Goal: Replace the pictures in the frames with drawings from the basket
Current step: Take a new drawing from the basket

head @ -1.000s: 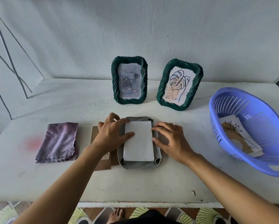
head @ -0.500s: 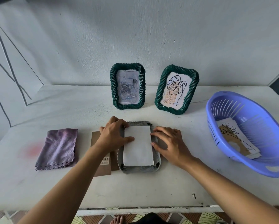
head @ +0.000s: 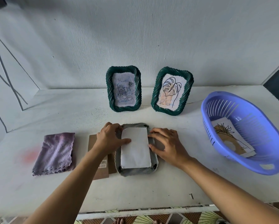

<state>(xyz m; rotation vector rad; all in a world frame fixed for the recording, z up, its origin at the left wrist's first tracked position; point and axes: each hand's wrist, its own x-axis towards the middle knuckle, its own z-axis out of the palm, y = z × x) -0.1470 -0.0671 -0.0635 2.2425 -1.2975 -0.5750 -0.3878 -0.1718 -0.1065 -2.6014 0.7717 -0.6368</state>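
Note:
A grey wicker frame (head: 135, 172) lies face down at the table's middle, with a white sheet of paper (head: 134, 149) lying on its back. My left hand (head: 109, 138) curls over the frame's upper left rim, its thumb lying across the paper's left edge. The fingertips of my right hand (head: 167, 146) touch the paper's right edge. Two dark green frames stand by the wall: the left frame (head: 109, 88) holds a bluish picture, the right frame (head: 186, 94) a leaf drawing. A purple basket (head: 248, 165) at the right holds drawings (head: 229, 138).
A folded purple cloth (head: 55, 152) lies at the left. Brown backing boards (head: 101, 170) lie under my left wrist, beside the face-down frame. The table's front edge (head: 135, 212) runs just below my forearms. The wall stands close behind the standing frames.
Both hands stay on the face-down frame and paper. My left thumb has slid a little along the paper's left edge, and my head view has tilted slightly.

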